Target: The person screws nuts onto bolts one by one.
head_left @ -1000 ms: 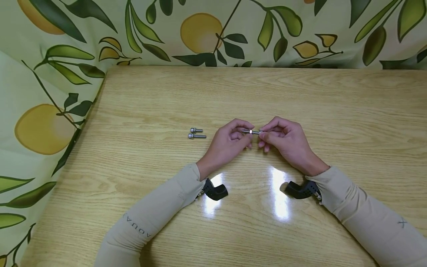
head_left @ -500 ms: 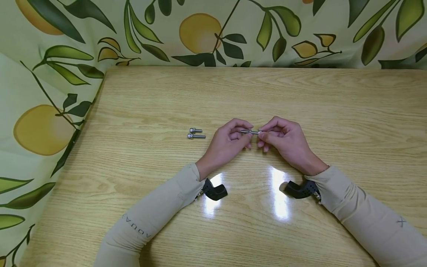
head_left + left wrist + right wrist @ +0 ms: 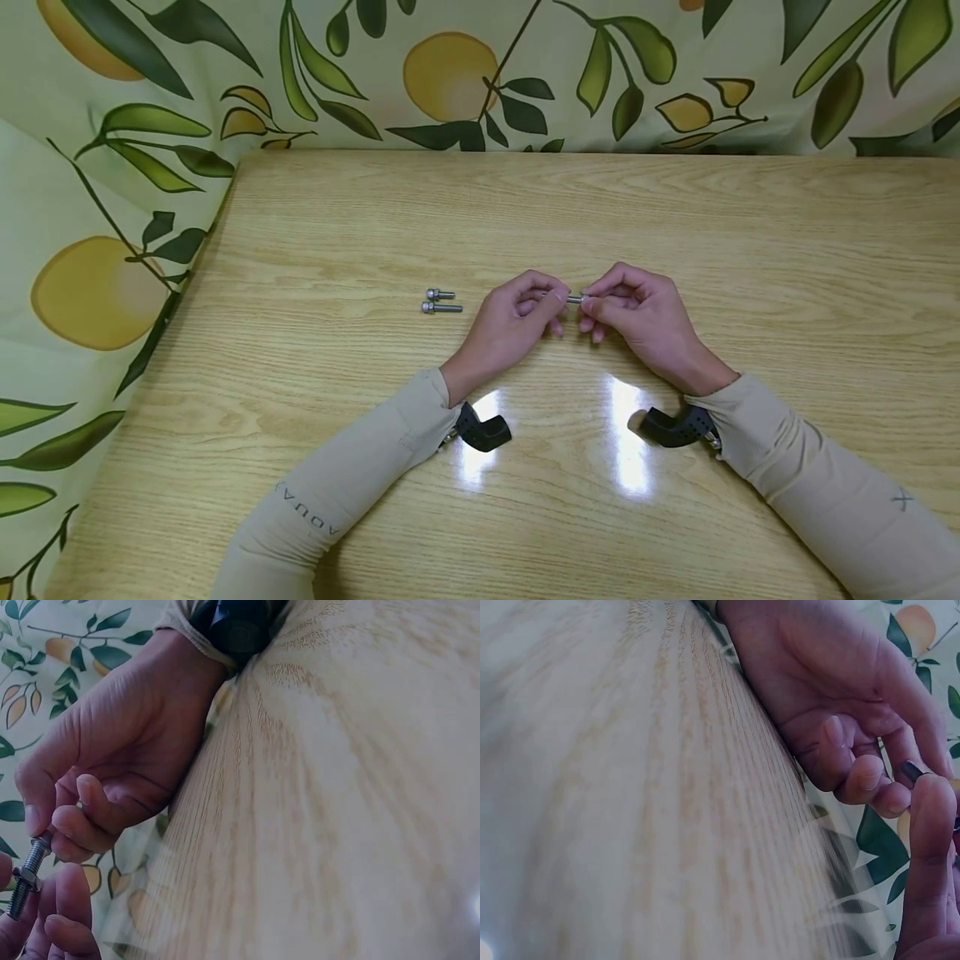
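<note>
Between the two hands lies a metal bolt (image 3: 575, 299), held roughly level above the table. My right hand (image 3: 647, 312) pinches its head end between thumb and index finger. The thumb and fingers of my left hand (image 3: 513, 317) close round the bolt's other part. In the left wrist view a hex nut (image 3: 27, 877) sits partway along the threaded shank, between the left fingers; the head view hides it behind the left thumb. The right wrist view shows the bolt's dark tip (image 3: 911, 771) near the left hand's fingers.
Two more bolts, a shorter bolt (image 3: 440, 294) and a longer bolt (image 3: 441, 307), lie side by side left of the hands, each with a nut near its head. Beneath is a wood-grain table (image 3: 337, 225). Patterned cloth (image 3: 315, 75) borders its back and left sides.
The left thumb has moved up over the nut and now covers it, along with the bolt's left end. My right hand keeps its place and its pinch.
</note>
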